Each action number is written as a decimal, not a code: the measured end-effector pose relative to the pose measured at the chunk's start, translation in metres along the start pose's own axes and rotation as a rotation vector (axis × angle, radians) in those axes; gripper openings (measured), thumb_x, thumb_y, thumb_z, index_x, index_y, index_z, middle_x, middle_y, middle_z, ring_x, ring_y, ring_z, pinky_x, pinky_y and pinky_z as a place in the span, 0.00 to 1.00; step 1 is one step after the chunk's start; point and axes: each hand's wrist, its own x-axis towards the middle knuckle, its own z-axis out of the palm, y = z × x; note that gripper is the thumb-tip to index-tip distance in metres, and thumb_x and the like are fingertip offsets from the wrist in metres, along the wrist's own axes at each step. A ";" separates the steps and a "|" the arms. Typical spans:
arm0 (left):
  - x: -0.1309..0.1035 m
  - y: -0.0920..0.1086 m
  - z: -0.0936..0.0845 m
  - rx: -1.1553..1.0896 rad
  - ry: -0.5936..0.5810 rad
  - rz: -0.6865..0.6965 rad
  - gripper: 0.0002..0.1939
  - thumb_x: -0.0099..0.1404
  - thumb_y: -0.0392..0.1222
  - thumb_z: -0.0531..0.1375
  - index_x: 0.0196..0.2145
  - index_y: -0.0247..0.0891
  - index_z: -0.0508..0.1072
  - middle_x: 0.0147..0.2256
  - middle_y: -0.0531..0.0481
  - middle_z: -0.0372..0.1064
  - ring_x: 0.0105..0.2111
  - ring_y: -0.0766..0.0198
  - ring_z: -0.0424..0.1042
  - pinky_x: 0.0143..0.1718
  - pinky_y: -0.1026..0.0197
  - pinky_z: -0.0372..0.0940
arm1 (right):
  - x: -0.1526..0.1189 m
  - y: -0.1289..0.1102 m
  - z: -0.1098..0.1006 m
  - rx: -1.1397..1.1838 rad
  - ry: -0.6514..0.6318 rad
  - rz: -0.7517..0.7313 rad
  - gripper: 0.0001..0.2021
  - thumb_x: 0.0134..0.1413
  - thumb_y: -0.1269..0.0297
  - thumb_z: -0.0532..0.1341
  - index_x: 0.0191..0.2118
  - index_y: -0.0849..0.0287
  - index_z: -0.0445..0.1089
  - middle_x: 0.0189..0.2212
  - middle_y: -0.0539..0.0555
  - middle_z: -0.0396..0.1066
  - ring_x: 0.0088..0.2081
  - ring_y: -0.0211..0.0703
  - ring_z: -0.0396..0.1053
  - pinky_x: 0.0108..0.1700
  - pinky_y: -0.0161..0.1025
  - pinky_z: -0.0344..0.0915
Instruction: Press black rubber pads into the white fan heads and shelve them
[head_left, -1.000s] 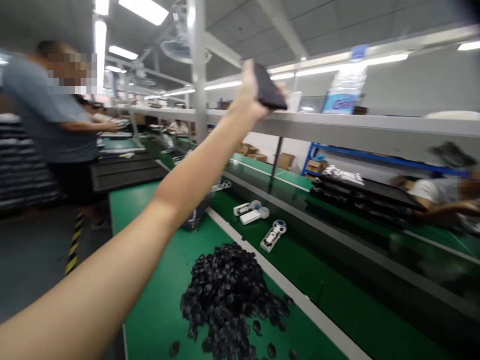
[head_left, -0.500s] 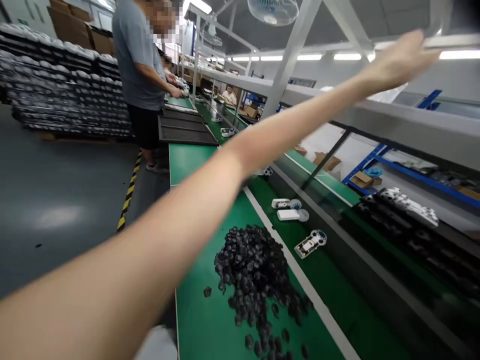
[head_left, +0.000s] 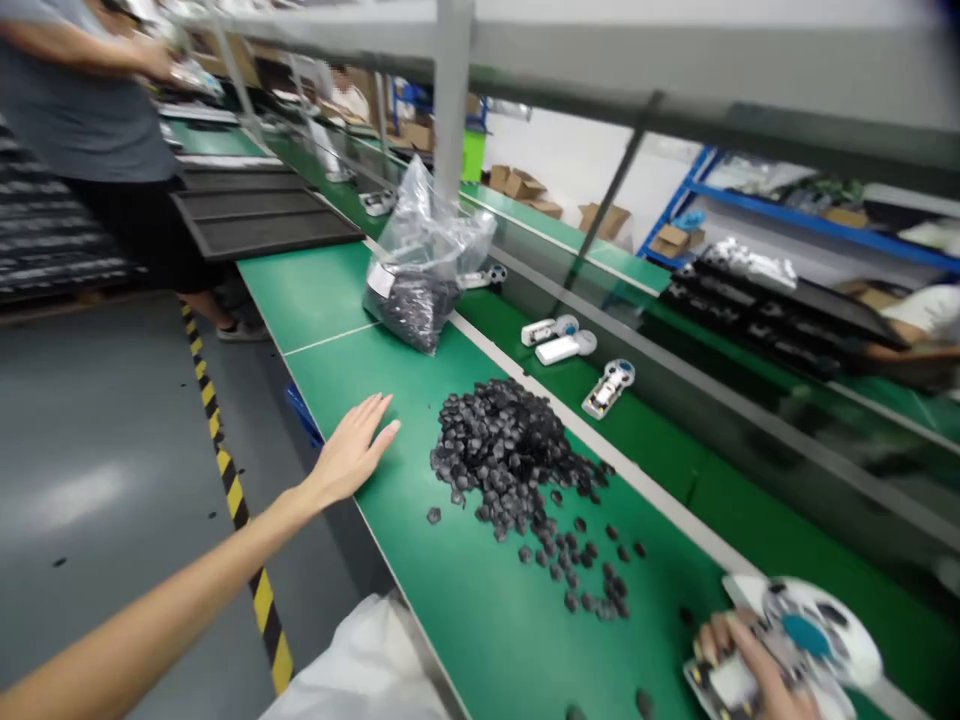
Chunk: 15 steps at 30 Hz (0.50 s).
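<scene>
My left hand [head_left: 352, 448] hovers or rests at the near edge of the green work surface [head_left: 330, 310]; its fingers are stretched out and hold nothing. To its right lies a pile of small black plastic pieces [head_left: 499, 440], with more scattered towards me. My right hand [head_left: 750, 665], partly cut off at the bottom right, is closed around a white plastic housing [head_left: 844, 640]. That housing has a rounded end with black patches and a teal disc. Beyond the pile stands a clear plastic bag [head_left: 420, 290] with dark contents.
Similar white housings [head_left: 609, 388] lie on the darker green belt [head_left: 675, 470] past a pale divider strip. Black trays [head_left: 262, 215] sit farther along the surface. A co-worker [head_left: 97, 130] stands at the far left. A white post [head_left: 452, 110] rises behind the bag.
My left arm, raised across the view to the upper right, has swung down and left to the table edge. The view has tilted down; the bag and my right hand with a housing now show.
</scene>
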 end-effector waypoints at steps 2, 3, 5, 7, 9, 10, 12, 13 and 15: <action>-0.011 0.002 0.025 0.106 -0.080 0.057 0.41 0.66 0.63 0.62 0.69 0.35 0.67 0.76 0.33 0.50 0.78 0.44 0.43 0.78 0.47 0.30 | -0.003 0.001 0.009 0.150 0.035 -0.070 0.25 0.39 0.50 0.80 0.32 0.55 0.66 0.21 0.46 0.65 0.22 0.39 0.67 0.23 0.35 0.67; -0.016 0.005 0.039 0.154 -0.112 0.085 0.45 0.67 0.65 0.60 0.72 0.33 0.62 0.77 0.31 0.45 0.78 0.45 0.40 0.78 0.46 0.30 | -0.004 0.000 0.013 0.163 0.055 -0.065 0.25 0.39 0.51 0.80 0.32 0.56 0.66 0.21 0.45 0.65 0.21 0.38 0.67 0.23 0.35 0.67; -0.028 0.014 0.065 0.228 -0.157 0.134 0.51 0.69 0.68 0.57 0.76 0.30 0.53 0.78 0.30 0.35 0.79 0.44 0.32 0.77 0.42 0.28 | -0.008 -0.002 0.018 0.183 0.080 -0.062 0.24 0.41 0.51 0.78 0.33 0.56 0.66 0.21 0.45 0.66 0.20 0.37 0.66 0.23 0.34 0.66; -0.039 0.021 0.085 0.300 -0.178 0.211 0.55 0.69 0.71 0.56 0.77 0.28 0.48 0.78 0.28 0.27 0.79 0.40 0.25 0.77 0.36 0.28 | -0.015 -0.006 0.017 0.190 0.102 -0.076 0.24 0.42 0.50 0.77 0.36 0.56 0.66 0.22 0.45 0.67 0.20 0.38 0.67 0.23 0.34 0.66; -0.043 0.023 0.098 0.404 -0.173 0.366 0.55 0.69 0.74 0.53 0.76 0.27 0.50 0.78 0.25 0.27 0.78 0.35 0.27 0.76 0.31 0.32 | -0.027 -0.012 0.011 0.175 0.109 -0.093 0.23 0.45 0.51 0.77 0.37 0.56 0.67 0.22 0.45 0.68 0.21 0.39 0.68 0.22 0.34 0.66; -0.042 0.023 0.102 0.462 -0.168 0.460 0.54 0.70 0.75 0.51 0.76 0.27 0.52 0.78 0.24 0.30 0.78 0.32 0.29 0.75 0.29 0.35 | -0.033 -0.016 0.007 0.164 0.108 -0.101 0.21 0.47 0.52 0.76 0.38 0.56 0.67 0.22 0.45 0.68 0.21 0.39 0.68 0.22 0.34 0.66; -0.032 0.022 0.108 0.552 -0.156 0.619 0.51 0.73 0.74 0.47 0.75 0.28 0.53 0.77 0.22 0.34 0.77 0.28 0.34 0.73 0.24 0.38 | -0.044 -0.023 -0.001 0.143 0.100 -0.113 0.19 0.50 0.53 0.75 0.37 0.56 0.68 0.22 0.46 0.69 0.21 0.39 0.68 0.22 0.35 0.66; -0.025 0.023 0.112 0.569 -0.156 0.664 0.48 0.74 0.72 0.47 0.76 0.30 0.52 0.77 0.23 0.35 0.77 0.26 0.35 0.72 0.22 0.38 | -0.047 -0.026 -0.004 0.135 0.093 -0.119 0.18 0.51 0.54 0.74 0.37 0.56 0.68 0.21 0.46 0.69 0.20 0.39 0.68 0.22 0.35 0.65; -0.015 0.031 0.119 0.565 -0.138 0.731 0.43 0.77 0.65 0.49 0.78 0.36 0.47 0.78 0.26 0.32 0.77 0.24 0.35 0.71 0.18 0.36 | -0.049 -0.033 -0.009 0.119 0.075 -0.127 0.17 0.52 0.53 0.74 0.35 0.56 0.68 0.21 0.46 0.69 0.20 0.40 0.68 0.22 0.35 0.65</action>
